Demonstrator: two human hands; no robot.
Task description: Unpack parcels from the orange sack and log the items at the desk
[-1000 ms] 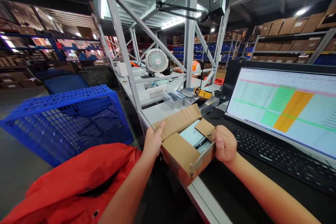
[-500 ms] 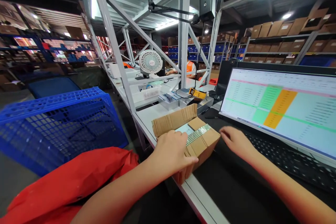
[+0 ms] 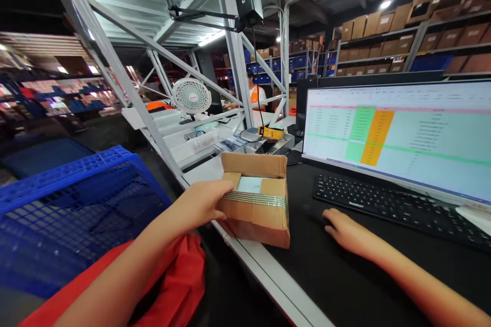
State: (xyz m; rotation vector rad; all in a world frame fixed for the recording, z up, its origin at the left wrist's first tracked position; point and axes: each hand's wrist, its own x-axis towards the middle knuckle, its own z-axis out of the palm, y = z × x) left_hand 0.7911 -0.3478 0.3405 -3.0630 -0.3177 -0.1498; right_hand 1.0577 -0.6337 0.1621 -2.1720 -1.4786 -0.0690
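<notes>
A cardboard box (image 3: 253,219) sits at the front edge of the desk, its long flap raised at the back. Striped tape crosses its front, and a pale white-blue item (image 3: 250,184) shows inside the opening between brown flaps. My left hand (image 3: 209,200) grips the box at its left corner, fingers over the top edge and thumb against the front side. To the right of the box, my right hand (image 3: 341,227) is over the black desk mat (image 3: 307,276), fingers loosely stretched and holding nothing. The black keyboard (image 3: 356,196) lies just beyond it.
A monitor (image 3: 406,127) showing a spreadsheet stands behind the keyboard. On the left are a blue plastic crate (image 3: 76,214) and red fabric (image 3: 180,281). Behind the box are a yellow item (image 3: 270,133), a white basket (image 3: 199,144) and a fan (image 3: 192,96). A person (image 3: 256,93) sits farther back.
The box has turned so its taped side faces me. My left hand has shifted to its left corner. My right hand has moved lower, apart from the box. The view has swung right.
</notes>
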